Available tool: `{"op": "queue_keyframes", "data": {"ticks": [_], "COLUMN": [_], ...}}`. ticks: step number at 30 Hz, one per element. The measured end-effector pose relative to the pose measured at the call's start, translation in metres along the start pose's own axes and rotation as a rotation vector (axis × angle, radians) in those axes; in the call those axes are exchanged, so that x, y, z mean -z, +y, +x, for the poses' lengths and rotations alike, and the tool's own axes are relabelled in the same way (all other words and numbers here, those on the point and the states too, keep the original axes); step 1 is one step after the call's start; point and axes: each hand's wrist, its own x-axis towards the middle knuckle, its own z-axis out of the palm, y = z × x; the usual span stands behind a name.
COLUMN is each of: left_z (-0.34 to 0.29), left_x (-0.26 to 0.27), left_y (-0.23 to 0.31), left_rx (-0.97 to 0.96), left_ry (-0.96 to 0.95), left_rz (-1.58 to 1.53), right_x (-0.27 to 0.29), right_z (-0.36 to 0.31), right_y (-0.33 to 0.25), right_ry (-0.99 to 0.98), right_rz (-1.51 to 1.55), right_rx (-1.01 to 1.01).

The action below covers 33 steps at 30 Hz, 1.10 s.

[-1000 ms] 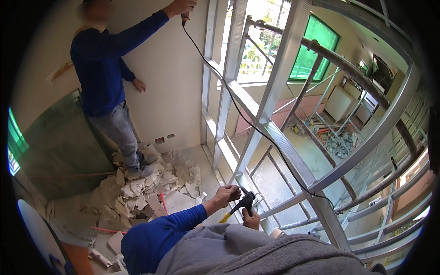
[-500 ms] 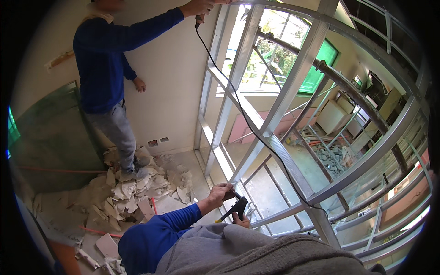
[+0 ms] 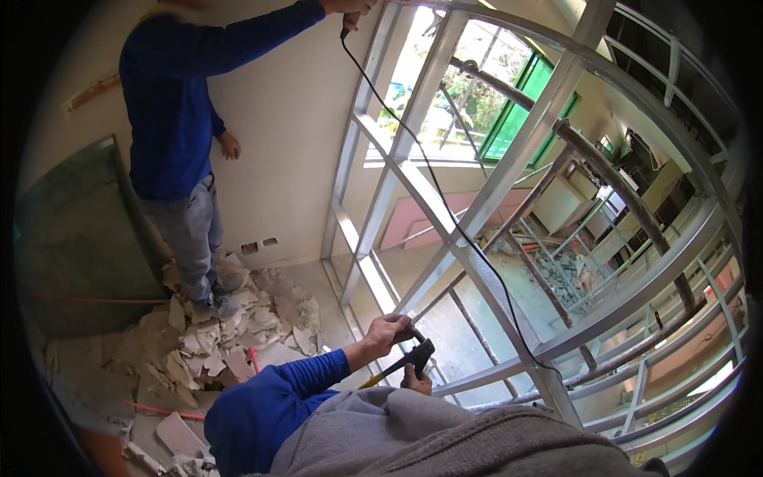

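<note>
In front of my lap is a black hammer-shaped tool (image 3: 419, 353) with a slanting shank and a yellow end; its exact kind is hard to make out. My left hand (image 3: 385, 335) is closed at its upper end, fingers round a dark part. Lower down, my right hand (image 3: 416, 382) is closed on the other side of the tool, partly hidden by my clothing. Just beyond both hands stands a metal stud frame (image 3: 429, 278).
A co-worker (image 3: 171, 127) in a blue top stands on broken plasterboard (image 3: 214, 342), one arm raised to a corded power tool (image 3: 348, 24). The black cord (image 3: 421, 171) drapes across the frame. Scaffold pipes (image 3: 616, 171) and a window (image 3: 469, 95) lie beyond it.
The view has shifted slightly, so the frame and co-worker sit a little further left. The tool's yellow end shows more. Both my hands keep their hold.
</note>
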Motion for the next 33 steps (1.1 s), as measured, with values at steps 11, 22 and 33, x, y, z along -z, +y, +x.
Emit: {"op": "queue_keyframes", "data": {"ticks": [11, 22, 33], "left_z": [0.014, 0.027, 0.042], "left_x": [0.006, 0.016, 0.016], "left_y": [0.031, 0.054, 0.055], "left_rx": [-0.028, -0.064, -0.065], "left_ry": [-0.015, -0.024, -0.028], "left_rz": [-0.047, -0.084, -0.123], "right_x": [-0.026, -0.053, -0.049], "right_z": [0.015, 0.03, 0.053], "right_y": [-0.017, -0.027, -0.021], "right_ry": [-0.073, -0.046, -0.04], "right_rz": [0.036, 0.028, -0.092], "right_rx": [-0.012, -0.05, -0.033]}}
